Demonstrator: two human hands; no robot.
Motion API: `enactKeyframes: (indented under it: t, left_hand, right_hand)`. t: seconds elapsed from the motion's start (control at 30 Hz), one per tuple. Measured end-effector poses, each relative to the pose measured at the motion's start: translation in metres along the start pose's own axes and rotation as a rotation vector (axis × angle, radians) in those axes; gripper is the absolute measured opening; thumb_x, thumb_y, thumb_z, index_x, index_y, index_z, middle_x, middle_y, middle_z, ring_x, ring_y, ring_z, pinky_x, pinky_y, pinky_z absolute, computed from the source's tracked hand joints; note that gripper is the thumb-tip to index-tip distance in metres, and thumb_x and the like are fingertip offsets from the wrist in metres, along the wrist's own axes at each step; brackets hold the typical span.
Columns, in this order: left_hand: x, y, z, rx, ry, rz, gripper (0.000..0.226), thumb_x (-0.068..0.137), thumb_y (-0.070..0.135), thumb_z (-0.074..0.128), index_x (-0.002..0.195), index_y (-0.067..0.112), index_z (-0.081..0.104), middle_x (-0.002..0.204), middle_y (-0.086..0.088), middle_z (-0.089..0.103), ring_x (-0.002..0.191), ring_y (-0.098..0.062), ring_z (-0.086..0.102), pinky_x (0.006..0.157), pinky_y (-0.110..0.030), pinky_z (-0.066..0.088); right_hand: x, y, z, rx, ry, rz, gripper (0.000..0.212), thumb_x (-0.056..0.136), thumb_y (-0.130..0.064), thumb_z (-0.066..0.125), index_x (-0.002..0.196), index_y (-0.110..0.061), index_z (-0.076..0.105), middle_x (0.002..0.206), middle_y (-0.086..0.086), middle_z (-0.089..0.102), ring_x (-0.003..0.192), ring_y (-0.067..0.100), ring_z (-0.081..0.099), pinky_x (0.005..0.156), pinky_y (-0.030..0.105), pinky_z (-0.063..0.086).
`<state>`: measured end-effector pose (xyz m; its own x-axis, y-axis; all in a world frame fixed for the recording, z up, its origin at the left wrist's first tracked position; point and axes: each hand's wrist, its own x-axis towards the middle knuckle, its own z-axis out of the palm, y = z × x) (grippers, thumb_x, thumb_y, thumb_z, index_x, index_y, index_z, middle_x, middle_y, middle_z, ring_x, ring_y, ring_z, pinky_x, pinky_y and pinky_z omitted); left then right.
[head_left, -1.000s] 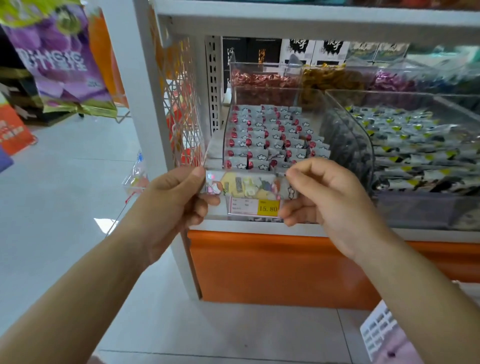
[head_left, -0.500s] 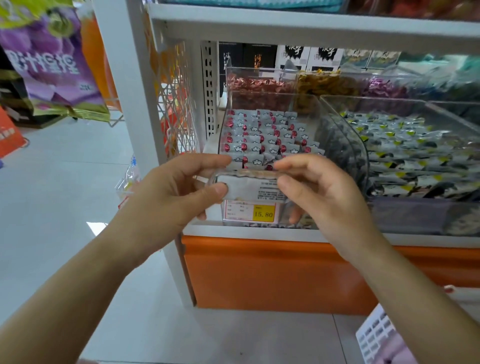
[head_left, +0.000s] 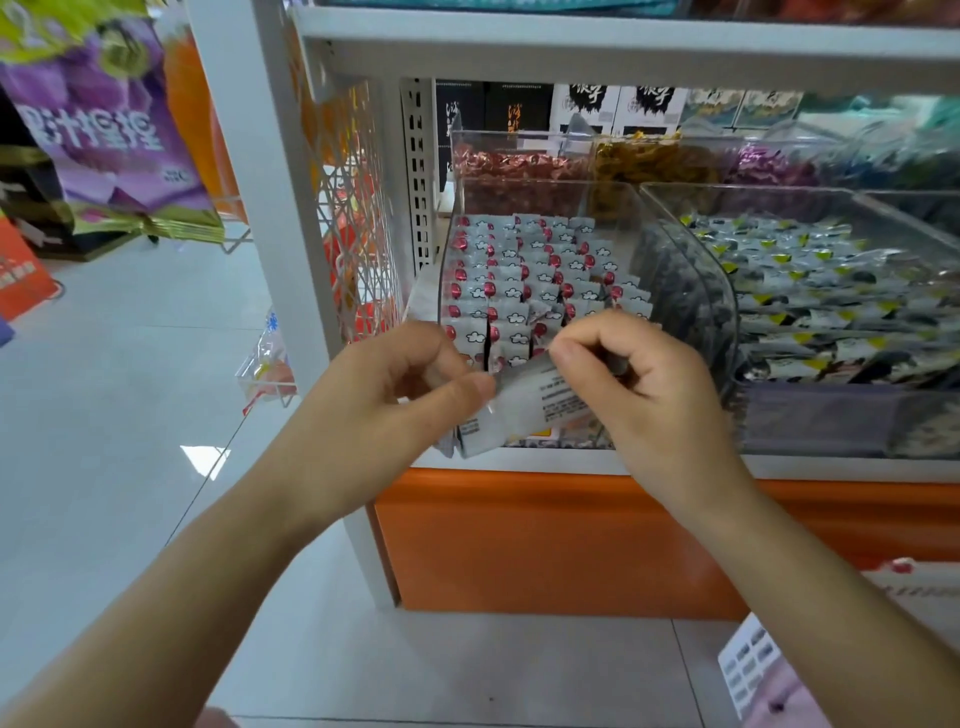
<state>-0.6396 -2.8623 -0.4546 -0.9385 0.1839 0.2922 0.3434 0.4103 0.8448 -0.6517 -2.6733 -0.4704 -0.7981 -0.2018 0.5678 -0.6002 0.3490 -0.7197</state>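
A small white snack packet (head_left: 524, 410) with printed text is held between both hands in front of a clear bin (head_left: 691, 260). My left hand (head_left: 384, 395) pinches its left end with thumb and fingers. My right hand (head_left: 649, 389) pinches its upper right end, fingers curled. The packet tilts, right end higher. The bin holds rows of several white packets with red dots (head_left: 524, 275).
A second clear bin (head_left: 810, 208) of yellow-and-black packets stands to the right. Further bins of brown and gold sweets (head_left: 519, 166) sit behind. A white shelf post (head_left: 249, 171) and orange base (head_left: 545, 540) frame the unit. Hanging bags (head_left: 98, 124) at left.
The packet has turned from its picture side to its text side and now tilts up to the right. Both hands shifted slightly higher against the bin front, covering the yellow price tag.
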Motion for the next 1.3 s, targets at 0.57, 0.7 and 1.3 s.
enactKeyframes:
  t: [0.57,0.7,1.3]
  left_hand:
    - [0.006,-0.004,-0.009,0.131,-0.046,0.030,0.038,0.066,0.054,0.056,0.101,0.041,0.063,0.094,0.024,0.063,0.090,-0.004,0.058,0.079,-0.030,0.052]
    - [0.004,-0.003,-0.005,0.072,-0.046,0.021,0.036,0.072,0.051,0.054,0.103,0.037,0.063,0.092,0.019,0.066,0.086,-0.005,0.060,0.069,-0.026,0.055]
    - [0.029,-0.033,-0.004,0.591,0.023,0.117,0.075,0.081,0.051,0.056,0.144,0.020,0.032,0.140,0.000,0.037,0.129,-0.020,0.035,0.106,-0.037,0.035]
  right_hand:
    - [0.009,0.007,-0.021,0.207,-0.098,0.260,0.020,0.088,-0.021,0.059,0.075,-0.007,0.064,0.073,0.005,0.070,0.061,0.024,0.069,0.046,0.030,0.056]
    - [0.009,0.010,-0.019,0.296,-0.038,0.292,0.022,0.083,-0.030,0.061,0.074,-0.011,0.067,0.067,0.006,0.067,0.060,0.025,0.068,0.046,0.033,0.056]
    - [0.040,0.015,-0.010,0.168,0.225,0.200,0.009,0.087,-0.012,0.063,0.087,-0.020,0.059,0.084,0.002,0.067,0.066,0.010,0.066,0.060,0.026,0.057]
